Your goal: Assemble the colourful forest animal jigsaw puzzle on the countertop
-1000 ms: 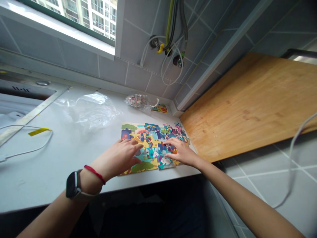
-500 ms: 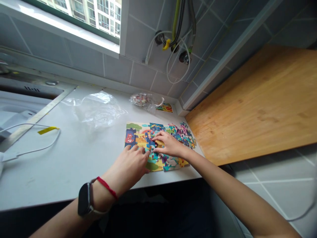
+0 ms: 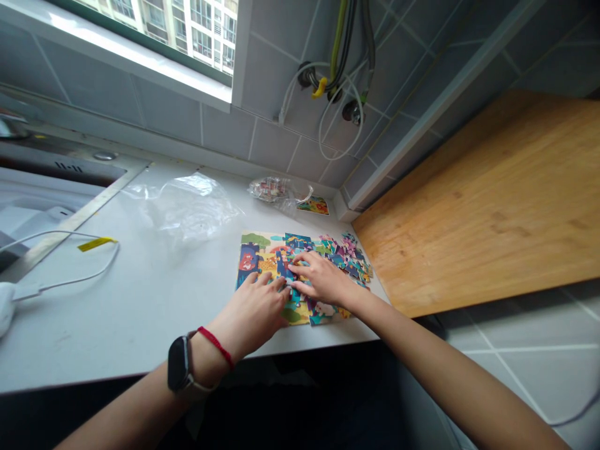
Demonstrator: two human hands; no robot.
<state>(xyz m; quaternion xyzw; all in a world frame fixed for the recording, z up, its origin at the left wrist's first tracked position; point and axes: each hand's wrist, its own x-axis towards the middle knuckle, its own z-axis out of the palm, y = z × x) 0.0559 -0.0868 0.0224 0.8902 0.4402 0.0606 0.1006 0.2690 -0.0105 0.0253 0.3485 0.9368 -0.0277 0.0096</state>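
Observation:
A partly assembled cartoon jigsaw puzzle (image 3: 262,250) lies flat on the white countertop (image 3: 140,312), with loose colourful pieces (image 3: 349,256) heaped along its right side. My left hand (image 3: 255,306) rests on its middle with the fingers spread, wearing a black smartwatch (image 3: 178,364) and a red cord (image 3: 215,345). My right hand (image 3: 319,281) lies over blue pieces, its fingertips almost meeting those of my left. Whether it pinches a piece is hidden. A small picture card (image 3: 312,205) and a clear bag of pieces (image 3: 274,189) lie beyond the puzzle.
A crumpled clear plastic sheet (image 3: 185,209) lies left of the puzzle. Further left are a steel sink (image 3: 37,187), a metal strip (image 3: 79,222) and a white cable (image 3: 65,275). A wooden board (image 3: 478,206) stands right, below wall pipes (image 3: 337,69) and a window (image 3: 187,37).
My right hand has moved left over the puzzle, and my left hand has closed in from the lower left. The hands now nearly touch. The view has shifted slightly.

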